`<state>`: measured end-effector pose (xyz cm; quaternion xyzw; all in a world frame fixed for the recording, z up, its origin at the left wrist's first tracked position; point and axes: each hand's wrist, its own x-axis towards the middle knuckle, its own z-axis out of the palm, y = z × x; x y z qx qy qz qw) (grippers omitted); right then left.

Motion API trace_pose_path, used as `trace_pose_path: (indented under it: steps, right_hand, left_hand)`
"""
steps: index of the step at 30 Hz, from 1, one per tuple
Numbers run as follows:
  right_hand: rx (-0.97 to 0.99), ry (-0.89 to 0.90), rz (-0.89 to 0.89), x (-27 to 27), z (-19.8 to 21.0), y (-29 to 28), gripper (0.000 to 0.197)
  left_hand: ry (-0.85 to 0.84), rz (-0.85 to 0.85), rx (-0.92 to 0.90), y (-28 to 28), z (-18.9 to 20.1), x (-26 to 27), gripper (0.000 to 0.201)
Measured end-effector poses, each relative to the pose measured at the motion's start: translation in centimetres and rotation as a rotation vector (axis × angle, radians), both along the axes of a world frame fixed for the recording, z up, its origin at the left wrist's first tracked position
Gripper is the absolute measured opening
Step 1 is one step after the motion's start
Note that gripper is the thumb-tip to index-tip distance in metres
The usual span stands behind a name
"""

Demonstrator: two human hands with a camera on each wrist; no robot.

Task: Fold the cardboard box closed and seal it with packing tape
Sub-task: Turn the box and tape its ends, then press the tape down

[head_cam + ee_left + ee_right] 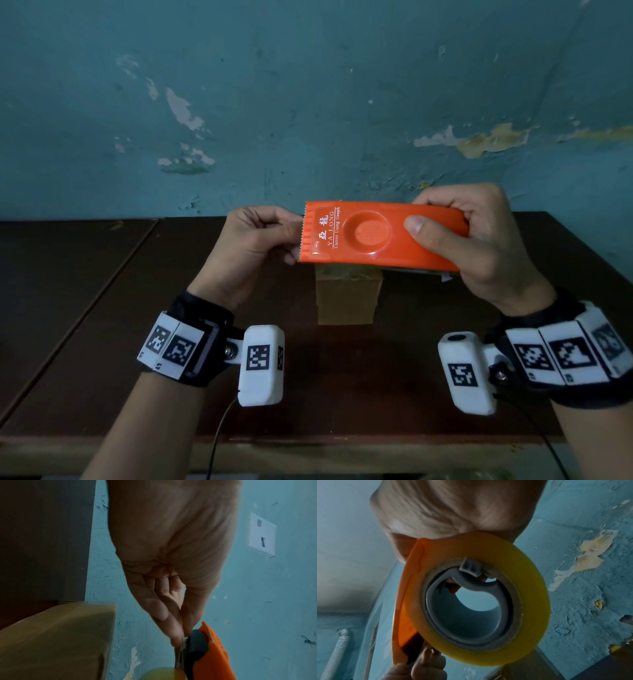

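My right hand grips an orange tape dispenser at its back end, thumb on top, and holds it flat in the air above the table. It carries a yellowish tape roll on a grey hub. My left hand pinches the tape's end between thumb and fingers at the dispenser's toothed edge. A small brown cardboard box stands on the table right under the dispenser, its top flaps down. The dispenser hides most of the box's top in the head view.
The dark brown wooden table runs wide to both sides, with a seam at the left and its front edge near me. A teal wall with peeling paint stands close behind the box. Thin cables hang from the wrist cameras.
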<state>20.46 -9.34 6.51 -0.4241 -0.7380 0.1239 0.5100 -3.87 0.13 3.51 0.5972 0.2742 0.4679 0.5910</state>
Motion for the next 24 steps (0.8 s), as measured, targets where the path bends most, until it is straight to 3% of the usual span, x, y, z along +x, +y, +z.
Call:
trace_pose_path:
  steps: [11,19,24]
  right_hand:
    - [-0.034,0.006,0.015,0.2,0.3,-0.2,0.034]
    - [-0.06,0.02,0.05,0.5,0.8,-0.7,0.032]
    - [-0.053,0.032,-0.002,2.6,1.2,-1.1,0.04]
  left_hand:
    - [-0.021,0.011,0.048,-0.2,0.5,-0.4,0.015]
    - [-0.041,-0.015,0.07,-0.3,0.9,-0.5,0.008]
    - [-0.064,0.073,0.061,0.7,0.9,-2.5,0.009]
